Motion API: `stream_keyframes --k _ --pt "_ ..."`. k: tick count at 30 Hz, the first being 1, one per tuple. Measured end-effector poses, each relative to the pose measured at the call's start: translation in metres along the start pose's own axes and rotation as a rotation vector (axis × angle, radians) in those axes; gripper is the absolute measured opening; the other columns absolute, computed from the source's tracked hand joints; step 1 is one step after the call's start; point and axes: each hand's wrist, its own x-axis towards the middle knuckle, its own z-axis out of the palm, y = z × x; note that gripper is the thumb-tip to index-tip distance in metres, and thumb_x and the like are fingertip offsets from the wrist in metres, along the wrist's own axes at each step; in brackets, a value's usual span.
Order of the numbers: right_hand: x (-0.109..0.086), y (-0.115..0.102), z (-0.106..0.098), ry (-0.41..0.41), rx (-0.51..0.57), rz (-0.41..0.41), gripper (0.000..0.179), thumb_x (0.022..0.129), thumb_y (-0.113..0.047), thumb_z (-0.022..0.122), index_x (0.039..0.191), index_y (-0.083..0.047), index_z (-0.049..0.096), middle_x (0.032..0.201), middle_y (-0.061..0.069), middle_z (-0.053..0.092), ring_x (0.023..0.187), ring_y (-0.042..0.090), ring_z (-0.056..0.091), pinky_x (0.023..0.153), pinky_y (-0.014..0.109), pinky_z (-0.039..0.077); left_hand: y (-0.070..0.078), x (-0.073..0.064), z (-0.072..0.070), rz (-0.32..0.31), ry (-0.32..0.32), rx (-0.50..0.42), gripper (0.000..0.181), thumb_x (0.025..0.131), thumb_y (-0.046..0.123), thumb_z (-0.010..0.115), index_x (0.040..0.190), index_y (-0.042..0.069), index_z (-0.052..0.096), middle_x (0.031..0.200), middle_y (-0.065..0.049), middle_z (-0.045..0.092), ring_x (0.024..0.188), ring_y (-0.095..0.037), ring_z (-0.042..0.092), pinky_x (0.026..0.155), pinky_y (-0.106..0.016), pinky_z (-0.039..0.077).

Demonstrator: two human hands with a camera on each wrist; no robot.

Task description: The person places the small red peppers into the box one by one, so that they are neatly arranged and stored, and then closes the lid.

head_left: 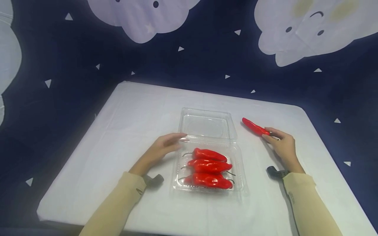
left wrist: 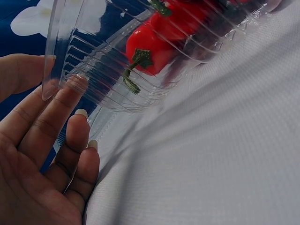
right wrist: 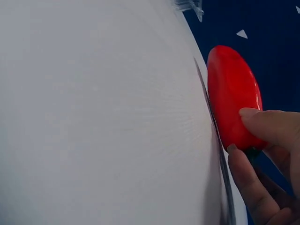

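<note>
A clear plastic clamshell box (head_left: 237, 157) lies with its lid (head_left: 206, 126) folded back on the far side. Several red peppers (head_left: 209, 166) with green stems are stacked crosswise in its base. At the box's left side, near the hinge, my left hand (head_left: 165, 146) pinches the rim, thumb on one side and fingers (left wrist: 54, 115) on the other. To the right of the box, my right hand (head_left: 284, 147) holds another red pepper (head_left: 253, 126) by its stem end between thumb and fingers. In the right wrist view that pepper (right wrist: 232, 93) points away from the hand, close over the table.
A white cloth covers the table (head_left: 124, 118). Behind it hangs a dark blue backdrop (head_left: 206, 68) with white clouds and small triangles. Each wrist carries a dark strapped camera (head_left: 155, 181), the right one near the cloth beside the box.
</note>
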Motion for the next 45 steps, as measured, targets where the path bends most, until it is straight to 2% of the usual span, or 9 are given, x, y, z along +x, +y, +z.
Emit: stream_keyframes --k 4,9,12,15,18,25,30,36,45 --pt "-0.005 -0.007 -0.001 0.011 -0.027 -0.046 0.058 0.090 -0.048 0.076 0.139 -0.019 0.065 0.140 0.012 0.063 0.139 0.034 0.046 0.106 0.059 0.040 0.000 0.000 0.000 -0.001 0.003 0.001 0.043 0.101 0.022 0.066 0.143 0.029 0.059 0.145 0.011 0.057 0.135 -0.013 0.051 0.115 -0.051 0.038" --pt "-0.014 -0.025 -0.005 0.022 -0.007 -0.094 0.055 0.088 -0.049 0.078 0.136 -0.024 0.068 0.137 0.007 0.065 0.136 0.028 0.050 0.103 0.050 0.040 0.001 0.000 -0.001 0.000 0.008 0.011 0.042 0.101 0.022 0.066 0.141 0.032 0.060 0.143 0.014 0.058 0.134 -0.012 0.052 0.115 -0.050 0.038" --pt "-0.020 -0.038 -0.005 0.037 0.019 -0.147 0.051 0.087 -0.045 0.081 0.132 -0.025 0.071 0.133 0.005 0.068 0.131 0.022 0.054 0.100 0.036 0.043 0.001 0.000 -0.001 -0.004 0.006 0.006 0.042 0.101 0.023 0.066 0.141 0.033 0.060 0.143 0.014 0.058 0.135 -0.012 0.051 0.115 -0.051 0.038" --pt "-0.027 -0.052 -0.004 0.044 0.040 -0.200 0.047 0.086 -0.041 0.083 0.129 -0.024 0.073 0.129 0.004 0.070 0.124 0.014 0.057 0.089 0.018 0.047 0.001 0.001 -0.001 -0.012 0.002 0.000 0.042 0.101 0.023 0.066 0.141 0.033 0.060 0.144 0.014 0.057 0.135 -0.012 0.050 0.115 -0.051 0.038" --pt "-0.036 -0.065 -0.002 0.034 0.062 -0.252 0.044 0.086 -0.036 0.084 0.127 -0.024 0.074 0.127 0.003 0.071 0.118 0.006 0.057 0.081 0.010 0.048 0.001 0.001 0.000 -0.010 -0.002 -0.004 0.042 0.101 0.023 0.066 0.142 0.032 0.060 0.144 0.014 0.057 0.135 -0.012 0.050 0.115 -0.051 0.037" --pt "-0.060 -0.095 0.007 -0.044 0.116 -0.325 0.041 0.088 -0.031 0.083 0.127 -0.024 0.074 0.124 -0.001 0.071 0.114 0.004 0.059 0.080 0.011 0.053 0.002 0.001 0.000 -0.008 0.001 -0.010 0.041 0.101 0.023 0.066 0.141 0.033 0.060 0.143 0.014 0.058 0.134 -0.012 0.052 0.116 -0.051 0.037" --pt "-0.075 -0.111 0.020 -0.138 0.155 -0.423 0.039 0.088 -0.021 0.083 0.126 -0.020 0.074 0.125 0.000 0.071 0.114 0.007 0.063 0.081 0.015 0.056 0.001 0.000 -0.001 -0.017 0.007 -0.001 0.041 0.101 0.024 0.066 0.140 0.036 0.060 0.144 0.015 0.057 0.135 -0.012 0.050 0.115 -0.052 0.037" --pt "-0.090 -0.122 0.038 -0.226 0.192 -0.516 0.039 0.087 -0.011 0.083 0.124 -0.017 0.075 0.126 0.000 0.071 0.116 0.016 0.066 0.082 0.021 0.058 0.001 0.000 -0.001 -0.022 0.007 -0.004 0.042 0.101 0.025 0.066 0.140 0.037 0.060 0.144 0.014 0.056 0.136 -0.014 0.050 0.114 -0.055 0.038" --pt "-0.099 -0.125 0.050 -0.269 0.200 -0.549 0.040 0.086 -0.006 0.083 0.123 -0.019 0.075 0.124 -0.003 0.072 0.116 0.016 0.067 0.081 0.026 0.059 0.001 0.000 0.000 -0.032 0.007 -0.020 0.042 0.101 0.025 0.066 0.140 0.035 0.060 0.144 0.013 0.057 0.135 -0.015 0.050 0.114 -0.055 0.038"
